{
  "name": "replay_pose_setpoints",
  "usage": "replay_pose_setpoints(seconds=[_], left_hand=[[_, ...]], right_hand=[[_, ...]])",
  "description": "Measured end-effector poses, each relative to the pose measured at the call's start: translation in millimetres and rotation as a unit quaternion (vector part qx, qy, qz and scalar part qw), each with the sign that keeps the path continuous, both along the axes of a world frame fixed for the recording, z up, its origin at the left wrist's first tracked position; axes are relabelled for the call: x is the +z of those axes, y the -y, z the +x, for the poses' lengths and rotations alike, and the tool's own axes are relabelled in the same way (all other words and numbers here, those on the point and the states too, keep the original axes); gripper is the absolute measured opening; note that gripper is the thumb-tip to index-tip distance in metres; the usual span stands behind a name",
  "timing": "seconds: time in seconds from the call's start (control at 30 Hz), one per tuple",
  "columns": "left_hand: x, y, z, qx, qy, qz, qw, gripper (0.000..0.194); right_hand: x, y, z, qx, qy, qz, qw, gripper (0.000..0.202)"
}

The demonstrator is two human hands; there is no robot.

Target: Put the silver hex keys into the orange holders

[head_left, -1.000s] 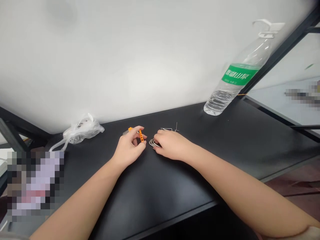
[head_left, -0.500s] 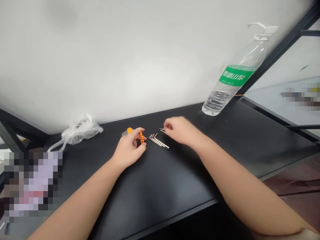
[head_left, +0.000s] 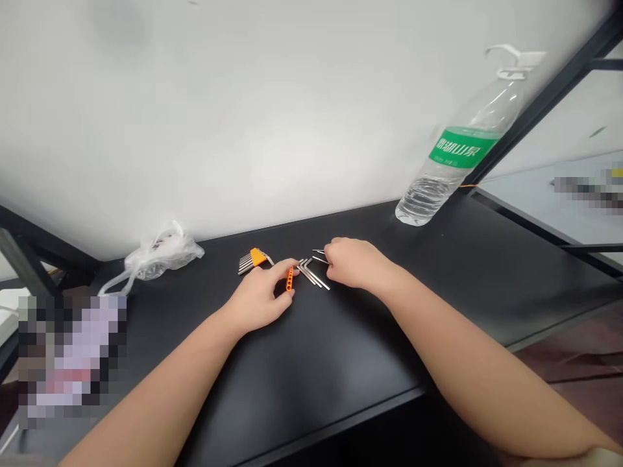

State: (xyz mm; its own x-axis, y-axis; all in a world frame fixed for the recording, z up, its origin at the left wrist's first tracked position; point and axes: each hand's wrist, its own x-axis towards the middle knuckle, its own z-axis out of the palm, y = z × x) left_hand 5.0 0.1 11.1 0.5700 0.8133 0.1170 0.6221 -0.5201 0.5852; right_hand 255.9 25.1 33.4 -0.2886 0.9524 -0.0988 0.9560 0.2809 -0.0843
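Between the thumb and fingers of my left hand point(head_left: 257, 295) is an orange hex key holder point(head_left: 289, 279), a narrow strip with a row of holes. Just right of it, several bare L-shaped hex keys point(head_left: 314, 275) lie side by side on the black tabletop. My right hand point(head_left: 357, 263) is closed, its fingertips on thin hex keys point(head_left: 319, 259) whose ends stick out to the left; the gripped part is hidden. Beyond my left hand lies a second orange holder point(head_left: 257, 257) filled with hex keys.
A large water bottle point(head_left: 450, 155) with a green label stands at the back right by the wall. A clear plastic bag point(head_left: 163, 253) lies at the back left. Black frame posts point(head_left: 549, 113) rise at both sides of the black tabletop point(head_left: 302, 376).
My left hand has moved slightly right with the holder, toward the loose hex keys, uncovering more of the filled holder. My right hand has shifted slightly right and down.
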Motion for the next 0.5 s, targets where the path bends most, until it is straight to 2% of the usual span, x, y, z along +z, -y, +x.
replay_pose_setpoints(seconds=[0.2, 0.37, 0.5], left_hand=[[-0.9, -0.2, -1.5, 0.054, 0.042, -0.029, 0.997, 0.052], [1.0, -0.3, -1.8, 0.104, 0.069, -0.050, 0.991, 0.052], [0.5, -1.1, -1.5, 0.128, 0.095, -0.048, 0.986, 0.052]], right_hand=[[9.6, 1.5, 6.3, 0.048, -0.095, 0.085, 0.991, 0.004], [5.5, -1.6, 3.4, 0.099, -0.204, 0.069, 0.972, 0.009], [2.1, -0.7, 1.7, 0.130, -0.215, 0.088, 0.964, 0.014]])
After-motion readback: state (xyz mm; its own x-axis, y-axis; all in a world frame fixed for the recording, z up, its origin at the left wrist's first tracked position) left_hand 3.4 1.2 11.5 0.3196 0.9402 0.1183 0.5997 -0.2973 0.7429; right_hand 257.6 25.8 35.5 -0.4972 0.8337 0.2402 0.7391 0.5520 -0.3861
